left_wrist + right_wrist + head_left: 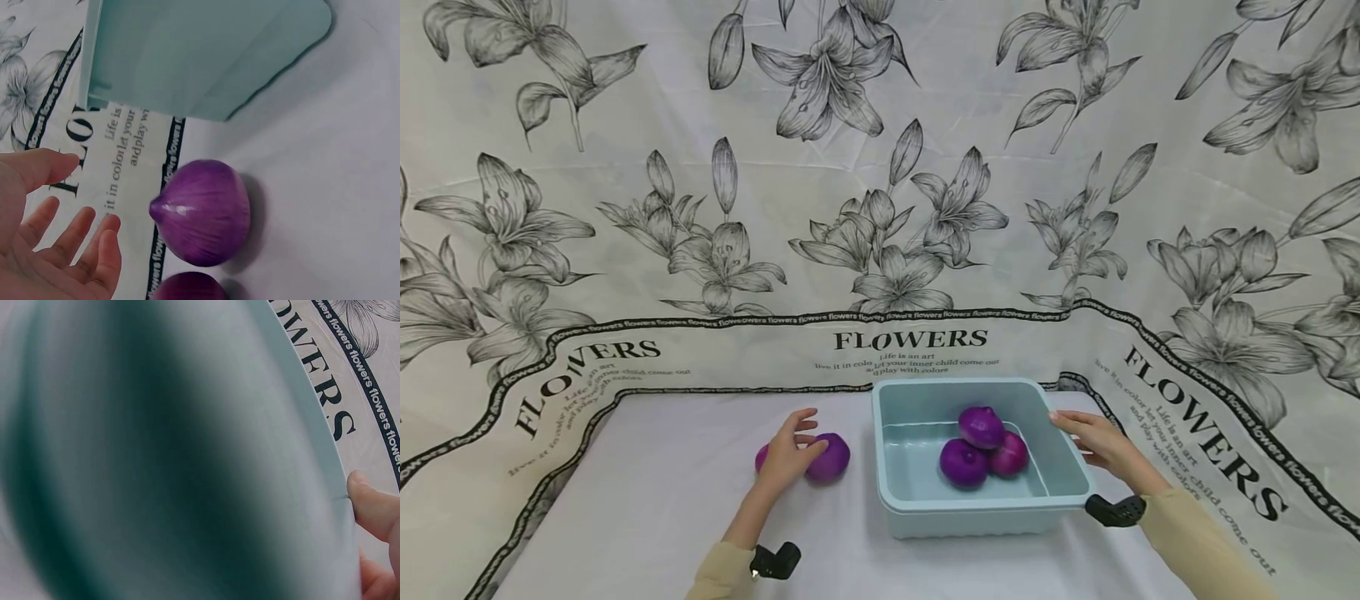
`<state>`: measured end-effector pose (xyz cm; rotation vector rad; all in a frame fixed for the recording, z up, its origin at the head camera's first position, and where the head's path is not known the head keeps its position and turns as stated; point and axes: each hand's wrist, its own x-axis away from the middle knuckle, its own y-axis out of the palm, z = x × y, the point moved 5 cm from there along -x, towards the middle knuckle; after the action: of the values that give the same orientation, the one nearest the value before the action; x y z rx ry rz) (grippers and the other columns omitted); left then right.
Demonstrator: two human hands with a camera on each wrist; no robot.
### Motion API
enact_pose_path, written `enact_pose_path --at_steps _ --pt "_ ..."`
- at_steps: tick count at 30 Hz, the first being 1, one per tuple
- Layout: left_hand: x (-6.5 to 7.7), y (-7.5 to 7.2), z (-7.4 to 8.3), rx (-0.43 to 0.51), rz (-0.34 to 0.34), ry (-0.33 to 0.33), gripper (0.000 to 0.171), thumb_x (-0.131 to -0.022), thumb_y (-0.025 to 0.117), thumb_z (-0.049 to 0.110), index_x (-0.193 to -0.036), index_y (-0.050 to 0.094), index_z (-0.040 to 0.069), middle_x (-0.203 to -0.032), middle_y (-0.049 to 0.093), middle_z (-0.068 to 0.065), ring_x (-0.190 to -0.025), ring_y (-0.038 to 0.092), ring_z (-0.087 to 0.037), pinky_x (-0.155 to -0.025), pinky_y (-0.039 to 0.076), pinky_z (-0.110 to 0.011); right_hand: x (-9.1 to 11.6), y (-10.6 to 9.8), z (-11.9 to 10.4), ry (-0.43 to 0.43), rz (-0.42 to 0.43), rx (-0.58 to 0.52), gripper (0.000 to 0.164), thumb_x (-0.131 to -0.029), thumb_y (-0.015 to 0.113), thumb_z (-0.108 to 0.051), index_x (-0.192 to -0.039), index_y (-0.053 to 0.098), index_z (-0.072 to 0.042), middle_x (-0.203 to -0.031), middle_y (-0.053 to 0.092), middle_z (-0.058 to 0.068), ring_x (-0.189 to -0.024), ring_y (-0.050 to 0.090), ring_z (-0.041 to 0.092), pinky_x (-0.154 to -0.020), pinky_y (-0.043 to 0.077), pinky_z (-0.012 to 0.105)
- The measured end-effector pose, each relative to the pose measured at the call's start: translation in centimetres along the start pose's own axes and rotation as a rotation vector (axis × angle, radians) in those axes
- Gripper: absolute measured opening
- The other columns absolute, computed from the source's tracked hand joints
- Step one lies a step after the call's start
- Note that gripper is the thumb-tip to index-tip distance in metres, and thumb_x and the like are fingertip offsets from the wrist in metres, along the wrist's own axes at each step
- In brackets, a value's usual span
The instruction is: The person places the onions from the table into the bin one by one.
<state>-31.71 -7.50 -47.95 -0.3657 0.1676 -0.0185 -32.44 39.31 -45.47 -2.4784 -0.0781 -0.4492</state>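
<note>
Beige sleeves sit closest, then a pale blue bin with three purple onions piled inside. Right hand has its rim gripped; left hand is just loose, holding nothing, by two more onions on the white cloth.
</note>
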Motion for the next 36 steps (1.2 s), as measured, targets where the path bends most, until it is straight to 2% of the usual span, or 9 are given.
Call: enact_pose_path --at_steps 4,12,20,27,31,36 --pt "0.2 -0.8 -1.2 -0.017 0.048 -0.027 0.053 -0.084 0.069 0.007 -0.134 0.049 0.001 -0.123 0.060 -0.024 -0.104 0.063 -0.036 -0.087 0.054 -0.044 0.0 -0.1 0.0 -0.023 -0.002 -0.015 0.079 -0.097 0.045 -0.051 -0.146 0.025 0.009 -0.143 0.038 0.032 -0.126 0.047 0.048 -0.092 0.053 0.046" --pt "0.8 -2.7 -3.4 -0.008 0.142 -0.061 0.051 -0.084 0.069 0.004 -0.132 0.051 0.004 -0.124 0.061 -0.022 -0.106 0.063 -0.034 -0.084 0.057 -0.038 -0.1 0.0 0.1 -0.004 0.002 -0.007 0.080 -0.097 0.045 -0.052 -0.145 0.025 0.009 -0.142 0.042 0.031 -0.125 0.049 0.046 -0.091 0.052 0.046" --pt "0.8 -4.4 -5.0 -0.040 0.184 -0.095 0.057 -0.082 0.073 0.009 -0.134 0.050 0.004 -0.127 0.059 -0.022 -0.113 0.058 -0.035 -0.092 0.051 -0.048 -0.1 0.0 0.2 0.007 0.008 -0.009 0.082 -0.096 0.045 -0.054 -0.146 0.025 0.008 -0.144 0.040 0.030 -0.129 0.043 0.049 -0.096 0.049 0.053" --pt "0.9 -5.3 -6.7 -0.110 0.271 -0.153 0.054 -0.083 0.074 0.020 -0.130 0.054 0.003 -0.126 0.061 -0.020 -0.116 0.054 -0.035 -0.098 0.044 -0.052 0.0 0.0 0.1 0.005 -0.001 -0.015 0.081 -0.097 0.045 -0.053 -0.146 0.025 0.008 -0.143 0.040 0.031 -0.127 0.046 0.048 -0.094 0.050 0.051" --pt "1.0 -5.4 -7.6 -0.133 0.264 -0.201 0.058 -0.082 0.075 0.023 -0.131 0.052 0.001 -0.132 0.057 -0.021 -0.122 0.050 -0.038 -0.100 0.042 -0.055 0.1 0.0 0.0 0.002 0.005 -0.013 0.081 -0.096 0.045 -0.053 -0.146 0.025 0.008 -0.142 0.042 0.031 -0.124 0.049 0.047 -0.093 0.052 0.051" --pt "0.8 -5.0 -8.7 -0.132 0.202 -0.235 0.067 -0.081 0.076 0.029 -0.135 0.048 0.000 -0.139 0.049 -0.025 -0.128 0.044 -0.041 -0.102 0.041 -0.057 0.1 0.0 0.0 0.004 0.012 -0.009 0.081 -0.096 0.046 -0.053 -0.146 0.025 0.008 -0.140 0.045 0.030 -0.122 0.052 0.045 -0.090 0.054 0.047"
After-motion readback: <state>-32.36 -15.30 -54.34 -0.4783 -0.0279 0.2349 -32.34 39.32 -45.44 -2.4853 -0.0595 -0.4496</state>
